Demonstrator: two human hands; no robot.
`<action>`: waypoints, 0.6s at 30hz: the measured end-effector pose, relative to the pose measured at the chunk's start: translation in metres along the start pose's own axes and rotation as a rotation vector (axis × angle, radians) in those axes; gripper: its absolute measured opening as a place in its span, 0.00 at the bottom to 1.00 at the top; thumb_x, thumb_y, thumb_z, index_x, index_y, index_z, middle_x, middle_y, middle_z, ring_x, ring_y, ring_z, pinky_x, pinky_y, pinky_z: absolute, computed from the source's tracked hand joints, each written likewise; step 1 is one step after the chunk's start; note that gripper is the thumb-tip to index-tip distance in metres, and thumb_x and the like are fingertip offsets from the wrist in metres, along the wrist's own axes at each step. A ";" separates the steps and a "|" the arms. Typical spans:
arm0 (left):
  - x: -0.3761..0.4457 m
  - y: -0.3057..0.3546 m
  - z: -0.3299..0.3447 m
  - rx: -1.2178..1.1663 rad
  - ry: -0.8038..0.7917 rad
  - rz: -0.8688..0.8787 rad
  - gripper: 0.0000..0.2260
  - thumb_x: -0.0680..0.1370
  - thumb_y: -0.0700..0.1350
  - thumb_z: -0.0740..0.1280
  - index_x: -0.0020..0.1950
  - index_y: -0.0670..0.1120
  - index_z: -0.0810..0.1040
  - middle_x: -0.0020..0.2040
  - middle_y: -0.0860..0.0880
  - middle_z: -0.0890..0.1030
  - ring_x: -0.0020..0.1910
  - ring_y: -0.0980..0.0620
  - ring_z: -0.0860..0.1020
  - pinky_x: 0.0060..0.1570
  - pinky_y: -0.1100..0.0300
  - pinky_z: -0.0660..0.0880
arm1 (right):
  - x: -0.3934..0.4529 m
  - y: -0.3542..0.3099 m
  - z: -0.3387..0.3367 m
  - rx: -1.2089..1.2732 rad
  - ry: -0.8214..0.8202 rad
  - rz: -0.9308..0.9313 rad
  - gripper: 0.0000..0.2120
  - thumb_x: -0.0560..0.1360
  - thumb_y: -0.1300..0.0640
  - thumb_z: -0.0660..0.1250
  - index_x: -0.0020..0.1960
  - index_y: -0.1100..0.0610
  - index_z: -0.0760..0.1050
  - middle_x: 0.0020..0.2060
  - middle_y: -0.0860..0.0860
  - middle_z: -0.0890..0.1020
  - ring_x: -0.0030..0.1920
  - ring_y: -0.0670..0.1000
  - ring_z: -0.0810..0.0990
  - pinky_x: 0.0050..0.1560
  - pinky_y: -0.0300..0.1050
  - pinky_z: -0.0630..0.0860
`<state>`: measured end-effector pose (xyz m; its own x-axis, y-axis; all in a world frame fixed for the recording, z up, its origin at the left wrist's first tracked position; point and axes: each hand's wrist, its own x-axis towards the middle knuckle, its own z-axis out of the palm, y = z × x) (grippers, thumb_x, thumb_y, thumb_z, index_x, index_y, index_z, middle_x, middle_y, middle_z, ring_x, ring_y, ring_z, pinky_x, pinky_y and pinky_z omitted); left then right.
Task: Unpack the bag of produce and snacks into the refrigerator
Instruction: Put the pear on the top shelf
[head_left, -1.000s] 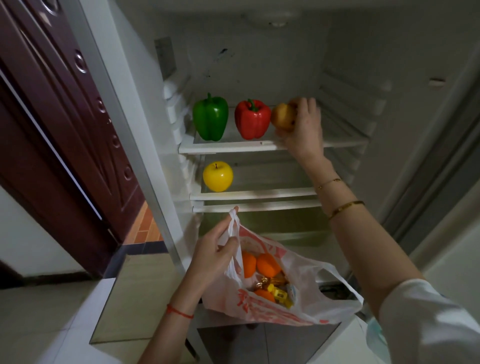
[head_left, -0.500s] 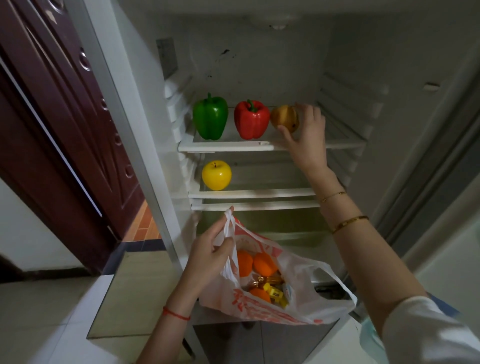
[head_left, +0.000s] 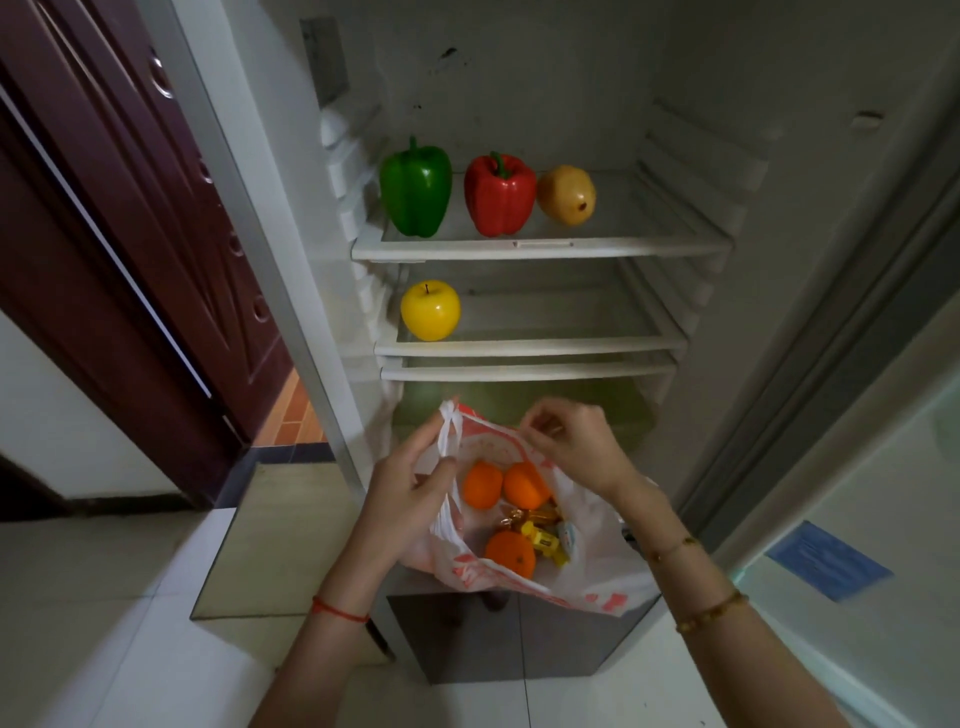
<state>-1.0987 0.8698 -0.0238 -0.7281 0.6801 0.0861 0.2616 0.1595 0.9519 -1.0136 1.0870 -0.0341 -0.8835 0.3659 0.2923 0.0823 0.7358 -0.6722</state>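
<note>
A white plastic bag (head_left: 587, 582) with red print hangs in front of the open refrigerator. My left hand (head_left: 410, 493) grips its left handle. My right hand (head_left: 576, 447) pinches the bag's far rim, holding the mouth apart. Inside lie three oranges (head_left: 483, 486) and several wrapped snacks (head_left: 543, 538). On the top shelf (head_left: 649, 244) stand a green pepper (head_left: 415, 189), a red pepper (head_left: 498, 195) and a brown pear (head_left: 566, 195), side by side. A yellow apple (head_left: 430, 310) rests at the left of the second shelf (head_left: 571, 340).
A third thin shelf (head_left: 530, 370) sits just under the second one, with a drawer space below it behind the bag. A dark red door (head_left: 130, 218) stands at the left. The fridge door frame (head_left: 831, 338) runs along the right. White floor tiles lie below.
My right hand let go of the pear on the top shelf and came down to the bag's far rim. The left hand kept its hold on the handle.
</note>
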 end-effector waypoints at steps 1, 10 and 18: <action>-0.003 0.000 -0.001 0.003 -0.005 0.000 0.25 0.81 0.36 0.62 0.70 0.62 0.68 0.57 0.72 0.79 0.42 0.66 0.77 0.47 0.63 0.78 | -0.006 0.012 0.012 -0.031 -0.084 0.050 0.02 0.75 0.56 0.71 0.46 0.55 0.81 0.40 0.47 0.84 0.40 0.43 0.82 0.44 0.38 0.80; -0.015 -0.004 -0.001 -0.006 -0.062 -0.047 0.24 0.81 0.39 0.62 0.75 0.57 0.68 0.59 0.60 0.83 0.50 0.27 0.79 0.48 0.30 0.76 | -0.051 0.078 0.115 -0.420 -0.600 0.254 0.36 0.72 0.50 0.72 0.75 0.50 0.59 0.72 0.53 0.65 0.72 0.58 0.66 0.72 0.55 0.65; -0.013 -0.009 0.000 0.019 -0.022 -0.074 0.24 0.81 0.41 0.63 0.75 0.59 0.67 0.50 0.59 0.85 0.29 0.51 0.70 0.33 0.54 0.68 | -0.080 0.091 0.144 -0.710 -0.636 -0.080 0.49 0.47 0.42 0.83 0.66 0.52 0.76 0.64 0.55 0.79 0.63 0.59 0.79 0.54 0.58 0.81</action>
<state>-1.0920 0.8593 -0.0334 -0.7318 0.6815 0.0094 0.2199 0.2231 0.9497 -1.0021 1.0421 -0.2165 -0.9665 0.0755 -0.2452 0.0867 0.9956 -0.0354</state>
